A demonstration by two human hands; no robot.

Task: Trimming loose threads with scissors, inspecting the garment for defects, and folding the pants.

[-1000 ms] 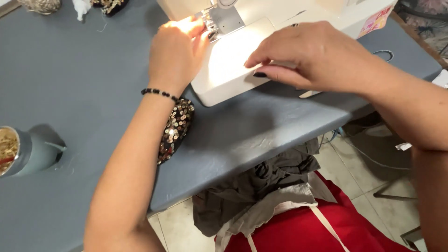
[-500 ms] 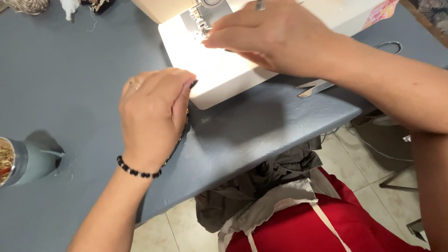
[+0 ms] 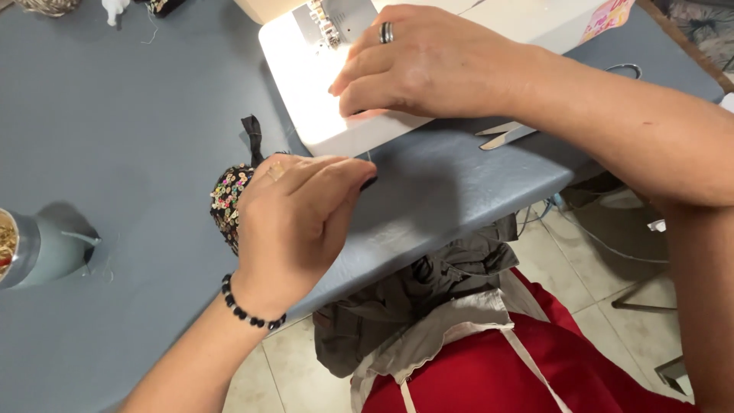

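1. The left hand [image 3: 294,222] lies palm down on the grey table [image 3: 138,122], its fingers together and curled over a black sequinned piece of fabric [image 3: 228,200]; whether they pinch it or only press on it is hard to tell, since the hand covers most of it.
2. The fabric shows at the hand's left side, with a black strap [image 3: 252,136] sticking up toward the sewing machine [image 3: 321,92]. It sits just in front of the machine's near left corner.
3. The right hand [image 3: 428,65] rests flat on the white bed of the machine, fingers close together and stretched toward the needle area [image 3: 330,27], gripping nothing. It wears a ring [image 3: 387,32].
4. A pair of scissors [image 3: 508,134] lies at the machine's near edge, partly under the right forearm.
5. The left hand sits close to the table's front edge, above the tiled floor [image 3: 581,252].
6. Wide bare tabletop lies to the left, up to a grey cup [image 3: 46,248] near the left border.
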